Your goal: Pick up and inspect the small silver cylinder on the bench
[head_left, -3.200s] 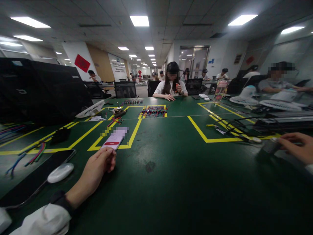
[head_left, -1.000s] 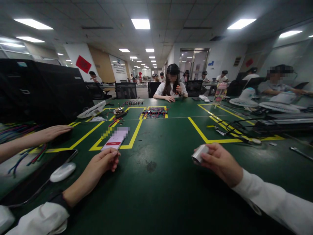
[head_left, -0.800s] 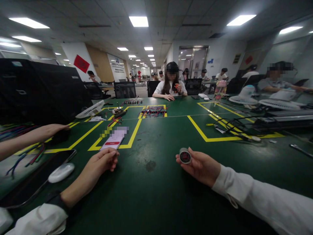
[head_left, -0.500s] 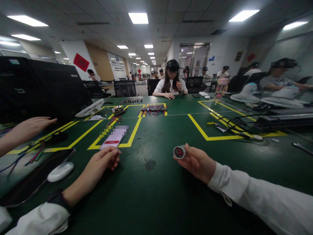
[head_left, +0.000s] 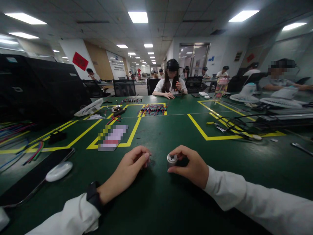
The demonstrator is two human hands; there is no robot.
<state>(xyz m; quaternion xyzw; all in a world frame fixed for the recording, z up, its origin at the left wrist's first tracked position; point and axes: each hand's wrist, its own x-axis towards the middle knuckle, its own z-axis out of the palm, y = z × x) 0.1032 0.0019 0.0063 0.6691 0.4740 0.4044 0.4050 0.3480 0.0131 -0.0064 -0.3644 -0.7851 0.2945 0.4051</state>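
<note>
My right hand (head_left: 192,166) holds a small silver cylindrical part (head_left: 171,160) upright on the green table (head_left: 156,202), fingers wrapped round its side. My left hand (head_left: 129,168) rests on the table just left of the part, a short gap away, its fingers curled in and pressed together; whether anything is in them is hidden. Both arms wear white sleeves, with a black watch (head_left: 93,195) on the left wrist.
A phone with a lit screen (head_left: 112,138) lies beyond my left hand inside yellow tape lines (head_left: 133,132). A white mouse (head_left: 59,171) and a dark pad (head_left: 36,176) are at the left, coloured wires (head_left: 36,153) farther left. Cables and tools (head_left: 234,127) lie at the right. People sit across the table.
My right hand has turned the silver part upright and set it down on the table. My left hand moved right from the phone to beside the part. The other person's hand at left withdrew.
</note>
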